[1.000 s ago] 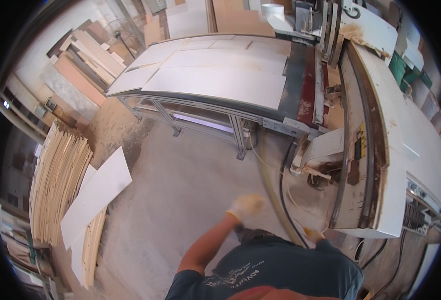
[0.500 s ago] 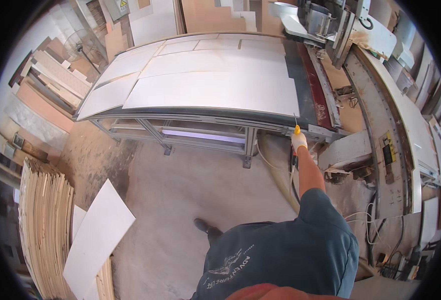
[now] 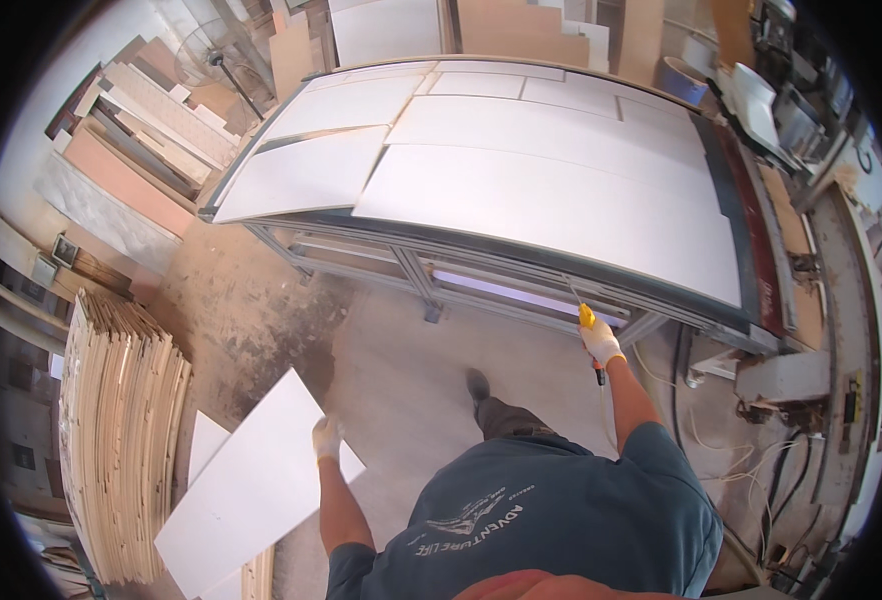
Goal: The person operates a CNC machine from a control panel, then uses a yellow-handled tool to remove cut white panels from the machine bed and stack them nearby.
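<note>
My right hand (image 3: 602, 343), in a white glove, is closed round a yellow air blow gun (image 3: 587, 316) with a thin metal nozzle. A hose runs down from the gun's lower end. Gun and hand are just off the front edge of the table. On that table lie several cut white panels (image 3: 561, 210). My left hand (image 3: 328, 438), also gloved, appears in front of a loose white board (image 3: 246, 480) at the lower left. Its fingers are too unclear to read, and whether it touches the board I cannot tell.
A tall stack of thin boards (image 3: 116, 440) stands at the left, with the loose board beside it. Machine rails (image 3: 846, 340) run along the right side. Hoses and cables (image 3: 776, 480) lie on the floor there. A wire-cage fan (image 3: 211, 60) and leaning panels are behind.
The view has shifted, so the table sits further right. My right hand has drawn the blow gun back from the table's right corner. My left hand has come into view near the loose board.
</note>
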